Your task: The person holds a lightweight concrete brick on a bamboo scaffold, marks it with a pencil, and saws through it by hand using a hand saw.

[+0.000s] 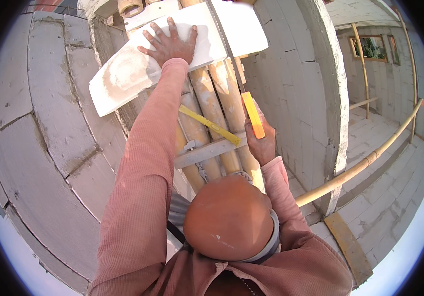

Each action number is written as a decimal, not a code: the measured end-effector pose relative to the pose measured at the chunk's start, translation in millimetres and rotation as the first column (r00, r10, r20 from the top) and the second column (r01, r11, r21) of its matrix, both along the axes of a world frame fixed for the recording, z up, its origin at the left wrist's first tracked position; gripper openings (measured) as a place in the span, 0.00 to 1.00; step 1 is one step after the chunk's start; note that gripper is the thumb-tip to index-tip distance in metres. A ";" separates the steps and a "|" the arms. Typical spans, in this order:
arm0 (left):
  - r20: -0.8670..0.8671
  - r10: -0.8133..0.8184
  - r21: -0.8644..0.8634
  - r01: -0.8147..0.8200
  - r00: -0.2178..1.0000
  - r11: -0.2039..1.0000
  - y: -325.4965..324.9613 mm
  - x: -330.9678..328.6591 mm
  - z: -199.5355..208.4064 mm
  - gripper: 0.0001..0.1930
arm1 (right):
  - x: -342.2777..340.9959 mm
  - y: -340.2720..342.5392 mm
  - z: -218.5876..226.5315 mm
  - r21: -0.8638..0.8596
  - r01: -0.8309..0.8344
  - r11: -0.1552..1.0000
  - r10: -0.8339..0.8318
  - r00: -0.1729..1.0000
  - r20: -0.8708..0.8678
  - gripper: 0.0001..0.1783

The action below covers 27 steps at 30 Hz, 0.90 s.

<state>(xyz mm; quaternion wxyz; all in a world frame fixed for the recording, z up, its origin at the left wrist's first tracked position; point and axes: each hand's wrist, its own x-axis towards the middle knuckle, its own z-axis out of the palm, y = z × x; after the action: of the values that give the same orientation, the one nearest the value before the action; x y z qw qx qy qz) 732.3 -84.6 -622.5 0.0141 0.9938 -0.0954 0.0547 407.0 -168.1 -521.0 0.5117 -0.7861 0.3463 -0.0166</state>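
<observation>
My left hand lies flat with spread fingers on a large white block, pressing on its top. My right hand is wrapped round the yellow handle of a handsaw. The toothed blade runs away from me across the block, with a white part of block on its right side as well. I cannot tell how deep the blade sits. Beneath the block are several bamboo poles lying side by side. A yellow flat strip lies across them, nearer to me than the block.
A wooden crosspiece spans the poles. A grey block wall rises at left, and another wall edge at right. A long bamboo pole slants across the right. A plank lies at lower right.
</observation>
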 end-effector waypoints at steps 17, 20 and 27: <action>0.023 0.026 0.050 -0.027 0.999 0.998 -2.1 3.8 9.0 0.46 | -99.6 9.0 2.3 -0.046 -0.073 0.996 0.071 0.996 -0.050 0.29; 0.030 0.001 0.024 -0.002 1.000 1.000 -14.9 2.0 8.1 0.46 | -47.9 -19.4 -16.4 0.001 -0.069 0.998 0.069 0.991 -0.115 0.25; 0.021 0.009 0.009 -0.009 1.000 1.000 -5.0 5.2 8.7 0.45 | -94.7 15.2 5.2 -0.096 -0.069 0.993 0.062 0.995 -0.073 0.27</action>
<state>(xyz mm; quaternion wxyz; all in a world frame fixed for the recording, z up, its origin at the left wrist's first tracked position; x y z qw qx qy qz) 737.6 -89.7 -613.9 0.0083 0.9937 -0.0914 0.0646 312.3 -152.9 -515.7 0.4602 -0.8214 0.3368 0.0103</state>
